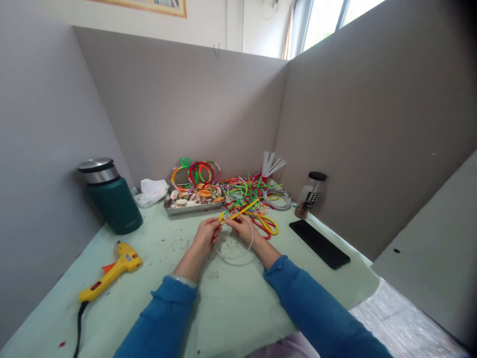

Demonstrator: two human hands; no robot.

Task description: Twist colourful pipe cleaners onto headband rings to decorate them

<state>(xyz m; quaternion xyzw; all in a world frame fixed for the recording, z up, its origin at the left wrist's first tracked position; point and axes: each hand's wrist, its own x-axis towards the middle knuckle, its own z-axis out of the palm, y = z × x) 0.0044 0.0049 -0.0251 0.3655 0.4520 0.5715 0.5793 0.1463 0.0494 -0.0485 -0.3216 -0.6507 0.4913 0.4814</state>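
Observation:
In the middle of the table, my left hand (207,234) is closed in a pinch at the short end of a yellow pipe cleaner (249,207). Its longer end points up and right past my right hand (244,229). That hand pinches a thin, pale hoop (238,264), close to where the yellow stem crosses it. The hoop hangs down between both wrists. My fingertips hide the exact meeting point of stem and hoop. Just behind my hands lies a tangled pile of coloured pipe cleaners (244,191).
A metal tray (194,209) of shells stands behind, with colourful wrapped rings (203,174). On the left are a green bottle (115,204) and a yellow glue gun (112,273). To the right sit grey coils (278,198), a clear bottle (310,196) and a black slab (319,243). Partitions enclose the table.

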